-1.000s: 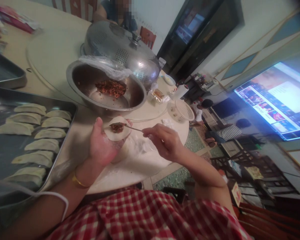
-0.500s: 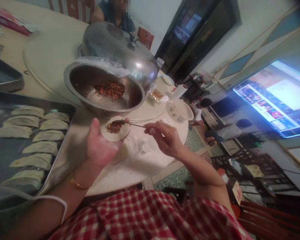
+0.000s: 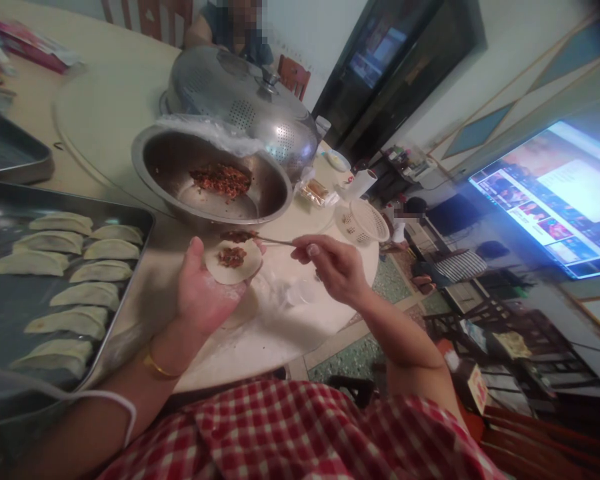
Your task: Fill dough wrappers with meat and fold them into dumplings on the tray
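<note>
My left hand (image 3: 205, 300) is palm up, bearing a round dumpling wrapper (image 3: 245, 268) on its fingers, with the thumb at the wrapper's left side. A mound of reddish-brown filling (image 3: 231, 257) lies on the wrapper's middle. Just above the wrapper, apart from the mound, is the bowl of a metal spoon (image 3: 275, 241) with some filling on it. My right hand (image 3: 333, 267) pinches that spoon's handle. Beyond both hands, a steel basin (image 3: 155, 190) contains more filling. On the left, several folded dumplings (image 3: 84, 295) lie in a metal tray (image 3: 10, 300).
A perforated steel lid (image 3: 220, 83) stands behind the basin, with clear plastic (image 3: 210, 133) over the basin's rim. Rightward are a white basket (image 3: 370, 221) and a wrapped packet (image 3: 314, 192). Across the table sits a person (image 3: 237, 40). A white cord (image 3: 95, 395) crosses my left forearm.
The spoon has lifted off the filling and moved up slightly, leaving a mound on the wrapper. My left hand holds nearly the same place.
</note>
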A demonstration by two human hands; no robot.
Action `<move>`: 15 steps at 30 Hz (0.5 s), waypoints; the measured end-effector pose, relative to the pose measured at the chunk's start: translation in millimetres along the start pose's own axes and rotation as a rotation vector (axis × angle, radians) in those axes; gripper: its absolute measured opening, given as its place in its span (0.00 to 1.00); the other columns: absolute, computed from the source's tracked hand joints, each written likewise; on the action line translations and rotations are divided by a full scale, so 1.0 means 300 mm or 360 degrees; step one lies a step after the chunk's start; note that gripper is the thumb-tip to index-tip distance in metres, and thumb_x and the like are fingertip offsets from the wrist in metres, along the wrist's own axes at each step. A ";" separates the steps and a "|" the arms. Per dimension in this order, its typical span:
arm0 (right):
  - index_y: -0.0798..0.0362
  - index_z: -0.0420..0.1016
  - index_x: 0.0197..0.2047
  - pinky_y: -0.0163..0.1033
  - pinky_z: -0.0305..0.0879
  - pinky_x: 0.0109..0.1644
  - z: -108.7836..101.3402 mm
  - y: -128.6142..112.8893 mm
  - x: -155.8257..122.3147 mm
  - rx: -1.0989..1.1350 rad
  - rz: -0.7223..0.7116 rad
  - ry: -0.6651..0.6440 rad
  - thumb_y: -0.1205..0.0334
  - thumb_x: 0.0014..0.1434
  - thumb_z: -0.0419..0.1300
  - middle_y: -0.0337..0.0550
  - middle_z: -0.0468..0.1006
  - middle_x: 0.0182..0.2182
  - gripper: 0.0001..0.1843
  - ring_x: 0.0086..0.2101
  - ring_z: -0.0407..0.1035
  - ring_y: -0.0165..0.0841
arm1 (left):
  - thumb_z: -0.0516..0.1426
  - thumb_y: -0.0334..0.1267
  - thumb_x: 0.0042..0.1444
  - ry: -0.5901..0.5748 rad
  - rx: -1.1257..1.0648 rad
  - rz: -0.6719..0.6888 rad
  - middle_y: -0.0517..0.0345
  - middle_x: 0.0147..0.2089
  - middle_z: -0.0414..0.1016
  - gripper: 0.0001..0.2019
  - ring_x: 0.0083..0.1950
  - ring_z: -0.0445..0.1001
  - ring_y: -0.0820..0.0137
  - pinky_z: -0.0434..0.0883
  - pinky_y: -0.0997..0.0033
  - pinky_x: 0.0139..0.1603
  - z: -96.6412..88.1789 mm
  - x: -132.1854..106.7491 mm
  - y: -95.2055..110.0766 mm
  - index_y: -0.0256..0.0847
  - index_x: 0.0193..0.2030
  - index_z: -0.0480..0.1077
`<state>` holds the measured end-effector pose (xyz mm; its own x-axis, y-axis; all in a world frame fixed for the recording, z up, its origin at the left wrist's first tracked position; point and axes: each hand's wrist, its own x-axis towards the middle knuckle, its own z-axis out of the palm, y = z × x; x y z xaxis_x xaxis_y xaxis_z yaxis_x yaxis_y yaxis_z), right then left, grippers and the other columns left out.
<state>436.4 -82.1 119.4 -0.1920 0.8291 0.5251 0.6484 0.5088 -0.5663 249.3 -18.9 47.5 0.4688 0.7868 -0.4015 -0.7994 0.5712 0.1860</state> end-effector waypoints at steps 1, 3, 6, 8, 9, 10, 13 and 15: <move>0.52 0.79 0.47 0.34 0.77 0.36 -0.003 0.013 0.021 0.0039 0.0045 0.0037 0.50 0.74 0.53 0.41 0.85 0.32 0.17 0.30 0.78 0.27 | 0.43 0.54 0.72 0.0005 0.0013 -0.0004 0.38 0.46 0.84 0.30 0.47 0.84 0.56 0.82 0.61 0.45 -0.003 0.002 -0.002 0.29 0.59 0.72; 0.52 0.79 0.47 0.34 0.77 0.36 -0.007 0.057 0.090 0.0063 0.0105 0.0090 0.46 0.73 0.54 0.40 0.85 0.32 0.20 0.30 0.77 0.27 | 0.44 0.55 0.71 0.0007 0.0036 -0.0048 0.37 0.47 0.84 0.30 0.48 0.84 0.56 0.83 0.61 0.46 -0.010 0.005 -0.004 0.31 0.58 0.73; 0.53 0.78 0.46 0.35 0.76 0.39 0.016 0.161 0.257 -0.0078 0.0239 0.0060 0.48 0.72 0.54 0.39 0.83 0.30 0.18 0.31 0.77 0.28 | 0.44 0.54 0.71 -0.0015 0.0011 -0.0137 0.36 0.49 0.84 0.29 0.49 0.84 0.55 0.83 0.60 0.46 -0.021 0.008 -0.002 0.30 0.58 0.73; 0.53 0.78 0.44 0.35 0.74 0.41 0.052 0.241 0.386 -0.0283 0.0427 -0.0051 0.56 0.73 0.54 0.38 0.83 0.29 0.14 0.30 0.77 0.28 | 0.44 0.54 0.71 0.0001 -0.0031 -0.0177 0.35 0.50 0.84 0.30 0.49 0.85 0.55 0.83 0.60 0.46 -0.025 0.008 0.001 0.31 0.59 0.73; 0.54 0.79 0.42 0.35 0.74 0.42 0.073 0.279 0.446 -0.0387 0.0526 -0.0123 0.59 0.73 0.54 0.38 0.83 0.30 0.14 0.31 0.77 0.28 | 0.43 0.54 0.71 0.0019 -0.0046 -0.0196 0.35 0.50 0.84 0.30 0.50 0.85 0.55 0.83 0.60 0.46 -0.026 0.007 0.002 0.31 0.60 0.73; 0.55 0.79 0.40 0.35 0.74 0.44 0.095 0.313 0.501 -0.0500 0.0627 -0.0186 0.61 0.72 0.53 0.39 0.83 0.29 0.14 0.33 0.78 0.29 | 0.43 0.54 0.71 0.0033 -0.0051 -0.0207 0.35 0.50 0.83 0.31 0.50 0.85 0.54 0.83 0.60 0.47 -0.027 0.006 0.002 0.31 0.61 0.72; 0.56 0.79 0.36 0.34 0.73 0.46 0.149 0.381 0.618 -0.0658 0.0742 -0.0266 0.66 0.70 0.53 0.41 0.83 0.27 0.15 0.35 0.79 0.31 | 0.41 0.54 0.71 0.0018 -0.0021 -0.0209 0.33 0.52 0.83 0.33 0.53 0.84 0.53 0.83 0.59 0.49 -0.033 0.003 0.001 0.29 0.68 0.66; 0.58 0.79 0.32 0.34 0.73 0.47 0.169 0.402 0.662 -0.0689 0.0732 -0.0284 0.69 0.68 0.54 0.42 0.82 0.26 0.15 0.36 0.79 0.31 | 0.42 0.53 0.71 -0.0017 -0.0008 -0.0228 0.35 0.53 0.83 0.33 0.54 0.83 0.53 0.83 0.59 0.50 -0.042 0.003 0.000 0.31 0.72 0.62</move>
<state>439.2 155.8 123.3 0.0803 0.9845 0.1557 0.9243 -0.0151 -0.3814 245.2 -21.1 35.8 0.5823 0.6998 -0.4138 -0.7260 0.6767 0.1228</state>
